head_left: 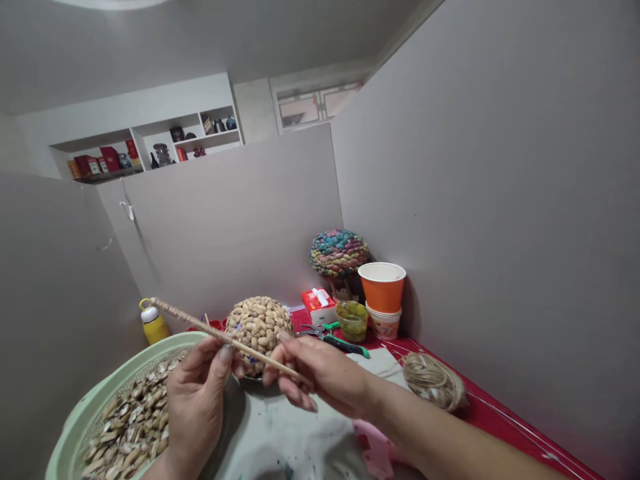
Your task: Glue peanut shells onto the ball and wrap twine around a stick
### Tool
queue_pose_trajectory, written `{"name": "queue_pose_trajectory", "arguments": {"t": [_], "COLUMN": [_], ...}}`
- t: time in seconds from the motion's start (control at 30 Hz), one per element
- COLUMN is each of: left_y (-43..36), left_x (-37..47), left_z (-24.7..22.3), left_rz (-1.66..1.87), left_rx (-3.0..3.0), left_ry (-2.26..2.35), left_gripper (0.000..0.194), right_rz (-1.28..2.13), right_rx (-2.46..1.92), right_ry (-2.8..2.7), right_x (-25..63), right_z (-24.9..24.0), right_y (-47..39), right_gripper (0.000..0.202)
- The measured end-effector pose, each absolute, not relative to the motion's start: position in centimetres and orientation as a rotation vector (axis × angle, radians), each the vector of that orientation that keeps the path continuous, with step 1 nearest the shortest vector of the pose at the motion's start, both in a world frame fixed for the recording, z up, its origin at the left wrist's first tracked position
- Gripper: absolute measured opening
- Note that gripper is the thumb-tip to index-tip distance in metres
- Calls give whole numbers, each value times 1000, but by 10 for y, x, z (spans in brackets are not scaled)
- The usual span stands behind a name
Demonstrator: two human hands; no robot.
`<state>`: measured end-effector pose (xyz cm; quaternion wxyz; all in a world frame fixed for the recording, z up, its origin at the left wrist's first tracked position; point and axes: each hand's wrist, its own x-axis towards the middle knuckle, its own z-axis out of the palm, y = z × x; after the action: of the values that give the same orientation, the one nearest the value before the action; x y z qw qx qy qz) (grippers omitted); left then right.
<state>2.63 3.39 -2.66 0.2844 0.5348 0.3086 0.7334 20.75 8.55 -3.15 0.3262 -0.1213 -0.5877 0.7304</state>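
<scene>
A thin wooden stick (187, 319) slants across the view, its upper-left length wound with brown twine and its lower-right length bare. My left hand (197, 393) pinches it near the middle between thumb and fingers. Closed around the bare end is my right hand (325, 373), its fingertips partly hidden behind the stick. Just behind both hands sits a ball covered in peanut shells (257, 317). To the left of my left hand, a pale green basket (75, 427) holds many loose shells (133, 427).
A twine bundle (434, 381) lies right of my right forearm. Green-handled pliers (345, 345), a tub (351, 321), paper cups (383, 293), a red-and-white pack (319, 307) and a colourful woven ball (339, 253) stand behind. A yellow bottle (154, 325) is left; grey panels (225, 227) enclose the table.
</scene>
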Motion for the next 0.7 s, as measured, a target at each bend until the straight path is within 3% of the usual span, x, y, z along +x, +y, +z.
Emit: {"name": "queue_pose_trajectory", "arguments": {"t": [0.17, 0.37, 0.43, 0.7], "left_y": [36, 38, 37, 32], "left_x": [26, 28, 28, 29], "left_z": [-24, -23, -23, -25], "left_rz": [2005, 1977, 1975, 1963], "left_rx": [1333, 1376, 1392, 1407], "left_ry": [867, 921, 915, 925], "left_gripper": [18, 18, 17, 20], "right_rz": [1384, 816, 652, 853], "right_rx": [-509, -521, -514, -470], "right_ry": [-1641, -1851, -1829, -1785], "right_x": [211, 204, 202, 204], "right_z": [-30, -36, -37, -32], "right_y": [91, 75, 71, 69], "right_gripper": [65, 23, 24, 37]}}
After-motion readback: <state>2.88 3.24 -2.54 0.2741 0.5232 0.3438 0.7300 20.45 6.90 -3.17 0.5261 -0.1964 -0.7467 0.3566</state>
